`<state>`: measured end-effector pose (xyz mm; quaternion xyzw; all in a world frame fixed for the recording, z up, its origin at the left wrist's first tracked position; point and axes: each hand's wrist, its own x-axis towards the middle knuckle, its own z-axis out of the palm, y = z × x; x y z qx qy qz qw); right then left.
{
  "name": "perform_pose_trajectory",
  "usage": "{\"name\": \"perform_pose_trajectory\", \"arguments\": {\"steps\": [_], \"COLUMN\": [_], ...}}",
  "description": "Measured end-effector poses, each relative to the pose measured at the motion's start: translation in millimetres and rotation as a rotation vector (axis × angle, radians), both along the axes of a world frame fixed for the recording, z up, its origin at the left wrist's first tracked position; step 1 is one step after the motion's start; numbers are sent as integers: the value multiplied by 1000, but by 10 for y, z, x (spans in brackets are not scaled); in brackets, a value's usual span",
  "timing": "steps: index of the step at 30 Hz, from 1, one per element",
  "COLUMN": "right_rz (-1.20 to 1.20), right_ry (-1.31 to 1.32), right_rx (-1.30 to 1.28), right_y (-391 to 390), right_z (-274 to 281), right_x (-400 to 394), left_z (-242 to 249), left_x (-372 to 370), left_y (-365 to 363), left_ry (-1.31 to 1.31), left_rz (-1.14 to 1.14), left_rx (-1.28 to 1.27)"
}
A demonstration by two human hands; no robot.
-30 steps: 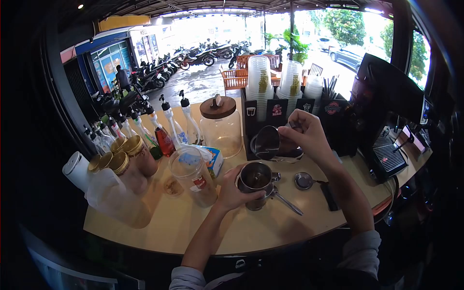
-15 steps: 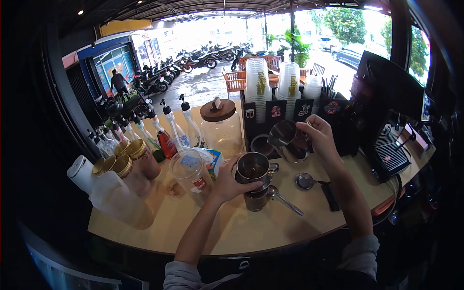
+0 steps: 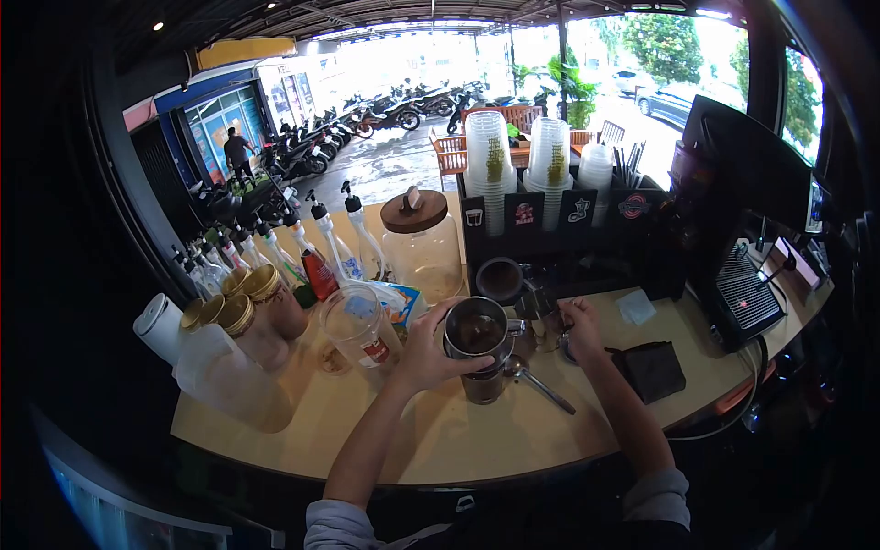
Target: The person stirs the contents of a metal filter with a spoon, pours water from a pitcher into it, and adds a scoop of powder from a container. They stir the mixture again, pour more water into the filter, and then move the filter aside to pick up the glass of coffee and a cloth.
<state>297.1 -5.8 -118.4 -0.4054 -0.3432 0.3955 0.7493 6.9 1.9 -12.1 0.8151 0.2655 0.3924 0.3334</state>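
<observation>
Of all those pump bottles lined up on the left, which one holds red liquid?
The red pump bottle, nearest the big plastic jar at the row's front; the other bottles look clear or pale.

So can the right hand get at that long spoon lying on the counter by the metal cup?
Probably yes. The spoon lies bare on the counter just below the right hand, with nothing between them. The left hand grips the metal cup beside it, off the handle.
</observation>
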Motion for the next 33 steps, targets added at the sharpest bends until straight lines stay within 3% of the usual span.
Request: {"name": "perform_pose_trajectory", "arguments": {"steps": [8, 11, 13, 14, 16, 17, 19, 21, 22, 24, 31, 33], "right_rz": [12, 13, -99, -105, -456, -463, -272, 30, 24, -20, -161, -72], "right_ry": [35, -73, -330, -330, -614, -614, -959, -1163, -1162, -1638, -1858, -1767], "right_rx": [44, 34, -59, -61, 1, 0, -105, -146, -154, -73, -124, -341], "right_y": [140, 226, 187, 143, 13, -169, -625, -883, -990, -1148, -1142, -1214], "right_z": [-333, -553, -578, -552, -445, -282, 101, 109, 94, 52, -195, -91], "right_x": [-19, 87, 133, 120, 26, -31, -160, -258, -320, -418, -403, -401], "left_z": [0, 11, 2, -9, -19, -19, -19, -49, -63, -73, -93, -128], "left_x": [-21, -11, 9, 12, 13, 13, 19, 23, 26, 41, 42, 54], "left_y": [-54, -67, -80, -78, -84, -87, -75, -63, -58, -41, -57, -56], "left_ry": [3, -21, -52, -64, -75, -70, -72, -65, -66, -93, -98, -121], "left_rz": [12, 25, 24, 23, 17, 25, 33, 47, 38, 29, 45, 46], "left_rx": [-4, 21, 40, 35, 31, 61, 92, 132, 128, 104, 140, 127]}}
